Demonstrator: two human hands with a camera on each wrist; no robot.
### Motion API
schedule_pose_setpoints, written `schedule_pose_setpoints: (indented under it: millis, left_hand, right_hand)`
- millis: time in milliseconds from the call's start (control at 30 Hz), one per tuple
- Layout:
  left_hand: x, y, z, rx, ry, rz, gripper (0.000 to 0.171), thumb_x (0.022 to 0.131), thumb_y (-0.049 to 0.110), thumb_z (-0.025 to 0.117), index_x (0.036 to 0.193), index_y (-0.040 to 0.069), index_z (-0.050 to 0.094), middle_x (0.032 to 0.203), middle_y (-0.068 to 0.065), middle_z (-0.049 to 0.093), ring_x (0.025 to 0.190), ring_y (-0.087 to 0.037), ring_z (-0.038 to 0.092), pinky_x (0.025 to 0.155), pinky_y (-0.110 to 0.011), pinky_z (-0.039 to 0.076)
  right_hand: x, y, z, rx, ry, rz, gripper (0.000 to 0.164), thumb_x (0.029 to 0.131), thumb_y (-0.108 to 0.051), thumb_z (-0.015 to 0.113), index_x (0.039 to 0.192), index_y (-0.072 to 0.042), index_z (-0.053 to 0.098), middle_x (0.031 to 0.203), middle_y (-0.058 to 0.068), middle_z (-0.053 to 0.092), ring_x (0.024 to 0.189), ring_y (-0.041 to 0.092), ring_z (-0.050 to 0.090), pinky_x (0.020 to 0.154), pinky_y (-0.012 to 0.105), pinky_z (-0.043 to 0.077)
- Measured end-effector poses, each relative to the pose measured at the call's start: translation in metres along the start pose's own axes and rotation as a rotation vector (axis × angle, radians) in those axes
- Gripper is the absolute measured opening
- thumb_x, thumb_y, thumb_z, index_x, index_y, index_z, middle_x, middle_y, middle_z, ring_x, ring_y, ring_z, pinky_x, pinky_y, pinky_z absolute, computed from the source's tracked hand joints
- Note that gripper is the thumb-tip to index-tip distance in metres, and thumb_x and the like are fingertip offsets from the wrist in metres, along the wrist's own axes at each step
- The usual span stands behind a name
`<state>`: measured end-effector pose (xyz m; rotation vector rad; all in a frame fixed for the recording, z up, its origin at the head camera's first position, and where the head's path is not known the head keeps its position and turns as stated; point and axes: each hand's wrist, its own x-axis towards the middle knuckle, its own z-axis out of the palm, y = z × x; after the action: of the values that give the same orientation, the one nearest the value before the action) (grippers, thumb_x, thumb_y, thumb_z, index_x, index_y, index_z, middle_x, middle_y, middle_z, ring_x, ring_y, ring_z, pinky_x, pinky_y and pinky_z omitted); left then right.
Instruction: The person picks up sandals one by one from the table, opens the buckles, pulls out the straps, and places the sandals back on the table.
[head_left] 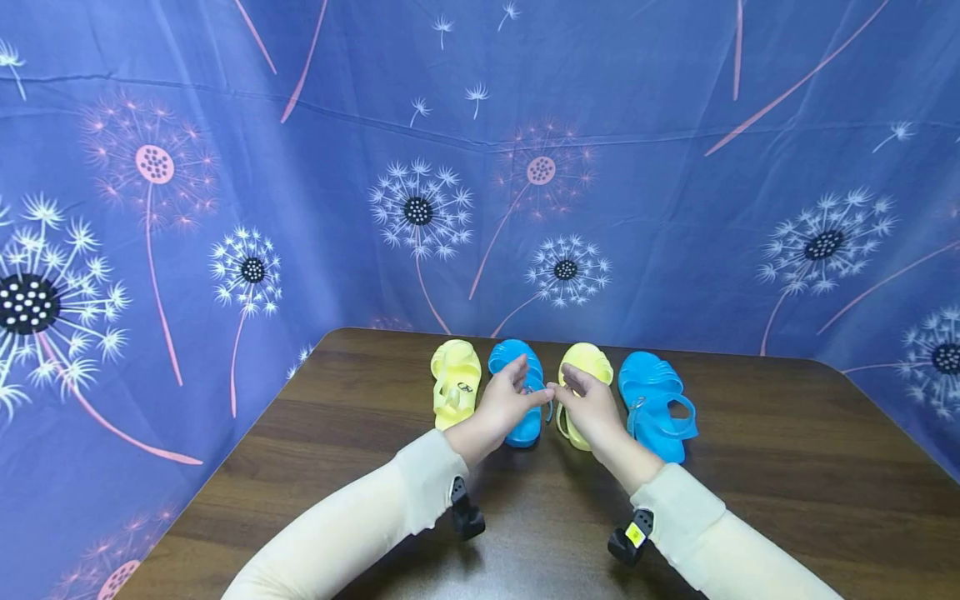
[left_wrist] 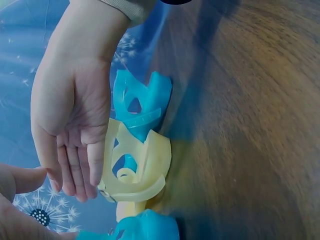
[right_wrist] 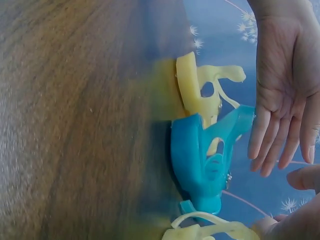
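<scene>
We hold left hand (head_left: 501,407) and right hand (head_left: 597,412) straight-fingered, gripping nothing; four sandals (head_left: 648,377) stand from eleven to one o'clock on the table (head_left: 795,467). A sideways sweep could snag straps (left_wrist: 142,194), skewing sandals.

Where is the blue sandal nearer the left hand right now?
In the head view, the blue sandal is second from left in the row, partly hidden by the left hand, between the left yellow sandal and the right yellow sandal.
</scene>
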<state>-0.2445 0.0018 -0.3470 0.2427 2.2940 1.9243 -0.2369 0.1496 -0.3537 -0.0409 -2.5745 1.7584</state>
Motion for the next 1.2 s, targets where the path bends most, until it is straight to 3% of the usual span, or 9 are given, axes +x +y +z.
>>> schedule_pose_setpoints:
  millis: [333,667,933,1200]
  left_hand:
    - [0.003,-0.001,0.013,-0.056,-0.011,-0.003,0.073,0.092,0.020,0.067,0.152,0.006,0.028,0.155,-0.014,0.035,0.143,-0.030,0.033,0.115,-0.042,0.034]
    - [0.002,-0.001,0.028,-0.016,-0.023,-0.038,0.075,0.091,0.020,0.069,0.152,0.008,0.027,0.155,-0.013,0.035,0.143,-0.033,0.031,0.114,-0.045,0.035]
    - [0.004,-0.004,0.039,0.001,-0.027,-0.040,0.077,0.090,0.021,0.070,0.152,0.006,0.027,0.154,-0.015,0.035,0.142,-0.035,0.033,0.112,-0.046,0.037]
    - [0.006,-0.011,0.049,0.014,-0.023,-0.025,0.077,0.088,0.017,0.072,0.150,0.002,0.028,0.154,-0.016,0.035,0.142,-0.031,0.034,0.115,-0.043,0.033]
  right_hand:
    - [0.000,0.004,-0.017,0.011,0.065,-0.084,0.057,0.100,-0.021,0.054,0.148,0.001,0.034,0.154,0.022,0.033,0.144,0.034,0.030,0.115,0.043,0.033]
    - [-0.001,0.016,-0.036,-0.133,0.102,-0.110,0.058,0.100,-0.021,0.053,0.149,0.001,0.032,0.153,0.022,0.034,0.142,0.040,0.031,0.115,0.049,0.031]
    - [-0.003,0.027,-0.045,-0.174,0.116,-0.017,0.065,0.100,-0.023,0.051,0.153,-0.003,0.020,0.159,0.017,0.022,0.144,0.042,0.024,0.115,0.052,0.029]
    - [-0.008,0.034,-0.048,-0.185,0.089,0.002,0.067,0.101,-0.024,0.050,0.153,0.000,0.016,0.159,0.020,0.018,0.144,0.040,0.022,0.115,0.049,0.029]
